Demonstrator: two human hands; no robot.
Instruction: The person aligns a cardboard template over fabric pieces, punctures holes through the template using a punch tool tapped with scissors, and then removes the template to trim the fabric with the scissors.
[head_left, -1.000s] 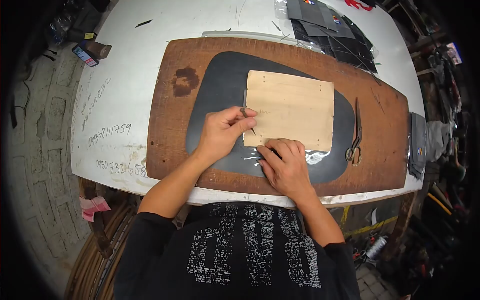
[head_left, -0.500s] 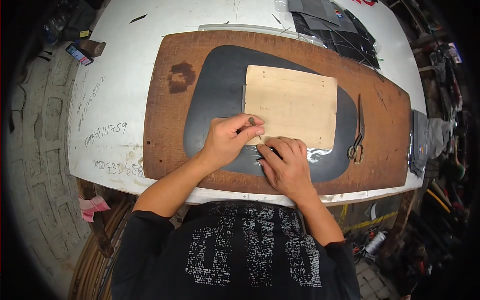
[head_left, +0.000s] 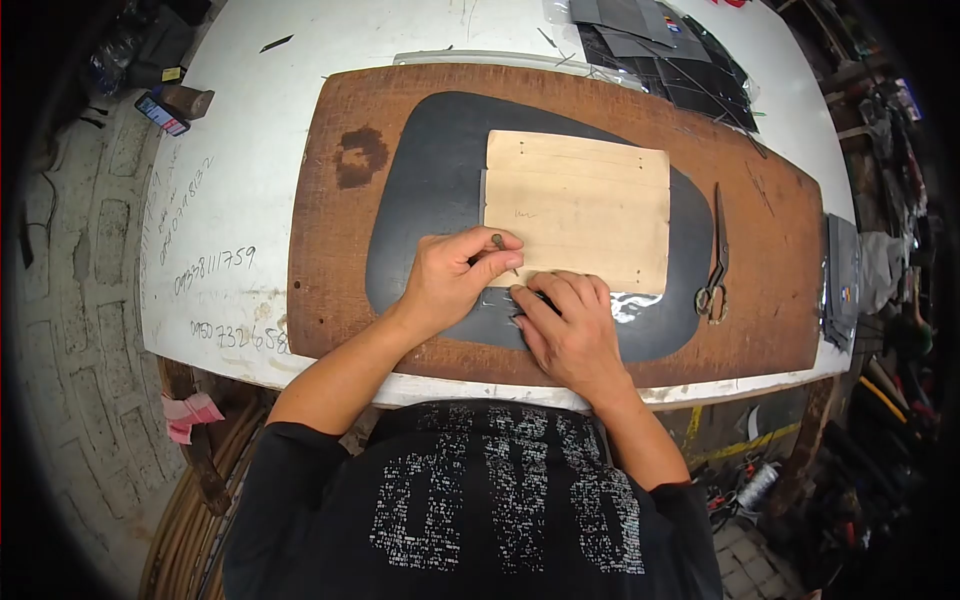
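Note:
My left hand (head_left: 450, 275) pinches a thin pointed tool (head_left: 501, 246), its tip down at the lower left part of a tan card (head_left: 580, 210). Small holes show near the card's corners. My right hand (head_left: 575, 330) rests at the card's lower edge, fingers bent and pressed down, with something dark and too small to make out under them. Beneath the card, a dark sheet with clear plastic (head_left: 630, 306) shows along its edges. All of this lies on a black rounded mat (head_left: 425, 190) on a brown board (head_left: 335, 225).
Black scissors (head_left: 715, 265) lie right of the mat. Dark sheets (head_left: 670, 70) and loose strips are at the back right, more dark pieces (head_left: 840, 280) at the right edge. A phone (head_left: 162, 114) sits at the left edge of the white table (head_left: 230, 200).
My left hand has moved slightly right with the tool, from the card's left edge to over its lower left part. My right hand stays at the lower edge.

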